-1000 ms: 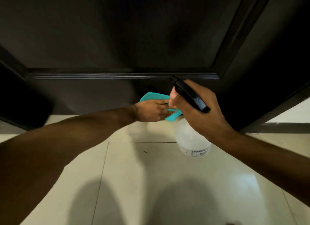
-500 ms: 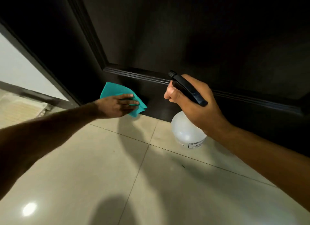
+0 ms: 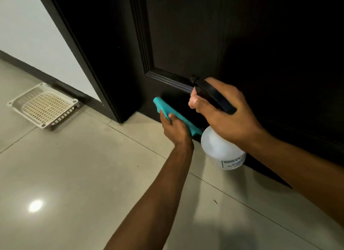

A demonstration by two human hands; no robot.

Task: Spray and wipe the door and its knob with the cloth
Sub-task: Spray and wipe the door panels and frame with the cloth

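Observation:
The dark brown panelled door (image 3: 232, 35) fills the upper right of the head view; its knob is out of sight. My left hand (image 3: 175, 127) presses a teal cloth (image 3: 167, 110) flat against the door's bottom rail, just above the floor. My right hand (image 3: 223, 112) grips the black trigger head of a translucent white spray bottle (image 3: 221, 149), held close to the door to the right of the cloth, nozzle toward the panel moulding.
The dark door frame (image 3: 89, 59) meets the pale tiled floor (image 3: 83, 175) left of the cloth. A white plastic basket (image 3: 43, 105) lies on the floor by the white wall (image 3: 28, 26) and its dark skirting.
The view has swung left along the door's base, bringing the frame and basket into sight. My left hand has slid the cloth along the bottom rail; the right hand still holds the bottle beside it.

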